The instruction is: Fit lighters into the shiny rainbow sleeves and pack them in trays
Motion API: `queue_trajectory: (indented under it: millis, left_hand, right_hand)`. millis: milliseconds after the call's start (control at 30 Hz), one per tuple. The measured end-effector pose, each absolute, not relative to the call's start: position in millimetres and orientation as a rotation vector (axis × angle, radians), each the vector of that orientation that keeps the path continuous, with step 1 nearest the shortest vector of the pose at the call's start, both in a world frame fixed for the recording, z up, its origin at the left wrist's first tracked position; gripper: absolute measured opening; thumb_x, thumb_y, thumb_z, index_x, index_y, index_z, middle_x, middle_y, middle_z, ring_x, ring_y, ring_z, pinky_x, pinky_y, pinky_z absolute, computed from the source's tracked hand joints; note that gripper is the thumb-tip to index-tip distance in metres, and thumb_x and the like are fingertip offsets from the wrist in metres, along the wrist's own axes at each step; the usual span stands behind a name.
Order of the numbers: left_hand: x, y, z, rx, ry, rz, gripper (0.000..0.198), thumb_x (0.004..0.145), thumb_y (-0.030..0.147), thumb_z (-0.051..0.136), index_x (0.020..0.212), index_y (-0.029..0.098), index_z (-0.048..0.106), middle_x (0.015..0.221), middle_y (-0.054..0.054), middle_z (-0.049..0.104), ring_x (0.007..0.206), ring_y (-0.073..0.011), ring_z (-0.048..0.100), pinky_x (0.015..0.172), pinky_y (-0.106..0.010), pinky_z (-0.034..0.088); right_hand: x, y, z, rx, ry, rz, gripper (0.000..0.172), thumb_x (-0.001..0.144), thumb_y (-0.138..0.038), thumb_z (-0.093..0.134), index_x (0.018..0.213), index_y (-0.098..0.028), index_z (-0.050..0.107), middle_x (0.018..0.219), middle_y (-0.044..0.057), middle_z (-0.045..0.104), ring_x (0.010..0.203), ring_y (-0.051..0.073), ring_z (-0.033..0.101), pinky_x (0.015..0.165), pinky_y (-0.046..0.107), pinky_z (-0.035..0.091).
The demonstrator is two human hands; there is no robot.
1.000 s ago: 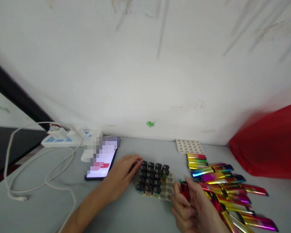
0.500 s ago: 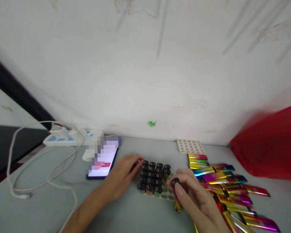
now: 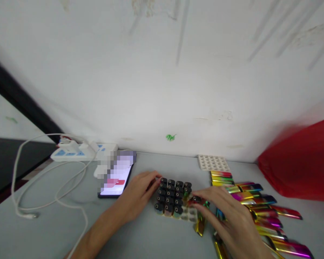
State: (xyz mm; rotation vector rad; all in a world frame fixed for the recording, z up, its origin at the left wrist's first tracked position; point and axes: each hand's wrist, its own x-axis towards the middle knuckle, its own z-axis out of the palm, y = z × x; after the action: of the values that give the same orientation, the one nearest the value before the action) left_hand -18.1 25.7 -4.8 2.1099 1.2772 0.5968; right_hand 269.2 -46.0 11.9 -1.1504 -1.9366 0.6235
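Observation:
Several black-capped sticks (image 3: 170, 194) stand upright in rows in a pale holed tray (image 3: 189, 215), whose bare holes show at the near right. My left hand (image 3: 137, 194) is at the tray's far left corner, fingertips closed together against its side and the end stick. Between the thumb and fingers of my right hand (image 3: 226, 212) is the black end of another black-capped stick (image 3: 196, 198), over the tray's right side; its lower part is hidden. Just below, a gold shiny stick (image 3: 200, 227) lies beside the tray.
Loose shiny coloured sticks (image 3: 275, 212) are spread at the right. A second holed tray (image 3: 214, 163) sits by the wall. A phone (image 3: 118, 176), a power strip (image 3: 72, 154) and a looped white cable (image 3: 51, 208) are at the left. Red material (image 3: 302, 165) hangs at the far right.
My right hand has turned flatter and opened its grip shape around the black end, which now sits near the tray's right rows. My left hand stays at the tray's side.

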Motion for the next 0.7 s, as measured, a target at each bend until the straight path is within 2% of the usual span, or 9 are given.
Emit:
queue_trajectory:
  millis: [433, 700]
  left_hand:
    - [-17.7, 25.5, -3.2, 2.104, 1.283, 0.594, 0.036, 0.113, 0.044, 0.041, 0.109, 0.022, 0.07, 0.105, -0.007, 0.074, 0.103, -0.0278, 0.068, 0.093, -0.039, 0.049]
    - [-19.2, 25.9, -8.9, 2.11, 1.273, 0.603, 0.034, 0.114, 0.043, 0.042, 0.11, 0.023, 0.069, 0.107, -0.006, 0.074, 0.106, -0.0272, 0.067, 0.095, -0.038, 0.048]
  right_hand:
    - [266.8, -47.8, 5.8, -1.066, -2.058, 0.374, 0.028, 0.101, -0.024, 0.074, 0.128, -0.03, 0.069, 0.105, 0.003, 0.081, 0.095, 0.023, 0.077, 0.086, 0.034, 0.06]
    - [266.1, -46.8, 5.4, -1.08, -2.105, 0.286, 0.026, 0.106, -0.022, 0.067, 0.131, -0.029, 0.064, 0.112, 0.004, 0.079, 0.102, 0.023, 0.075, 0.091, 0.035, 0.059]
